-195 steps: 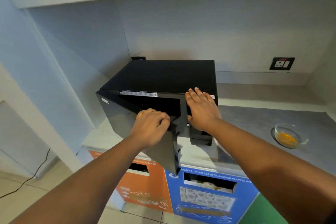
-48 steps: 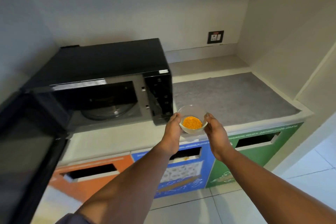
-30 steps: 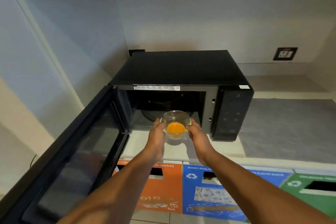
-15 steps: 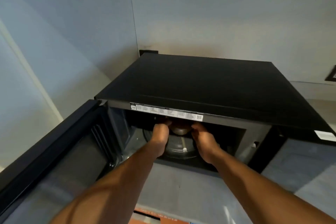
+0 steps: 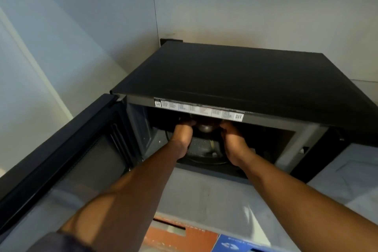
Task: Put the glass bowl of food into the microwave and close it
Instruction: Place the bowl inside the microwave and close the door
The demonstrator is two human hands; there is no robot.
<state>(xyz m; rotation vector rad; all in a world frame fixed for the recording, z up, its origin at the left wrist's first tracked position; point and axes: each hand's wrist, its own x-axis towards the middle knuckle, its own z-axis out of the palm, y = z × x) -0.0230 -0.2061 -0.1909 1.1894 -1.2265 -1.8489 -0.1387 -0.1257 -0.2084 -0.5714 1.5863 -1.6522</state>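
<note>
The black microwave (image 5: 235, 73) stands on the counter with its door (image 5: 61, 149) swung wide to the left. Both my hands reach into its cavity. My left hand (image 5: 181, 139) and my right hand (image 5: 233, 141) grip the glass bowl (image 5: 205, 128) from either side, above the glass turntable (image 5: 204, 149). Only the bowl's lower part shows. Its rim and the food are hidden behind the microwave's top front edge.
The grey counter (image 5: 204, 194) runs in front of the microwave and off to the right. Orange and blue bin fronts (image 5: 184, 237) show below the counter edge. Walls close in at the left and behind.
My hands have carried the bowl from in front of the microwave into its cavity. In the last half second they moved slightly deeper, and my view came closer.
</note>
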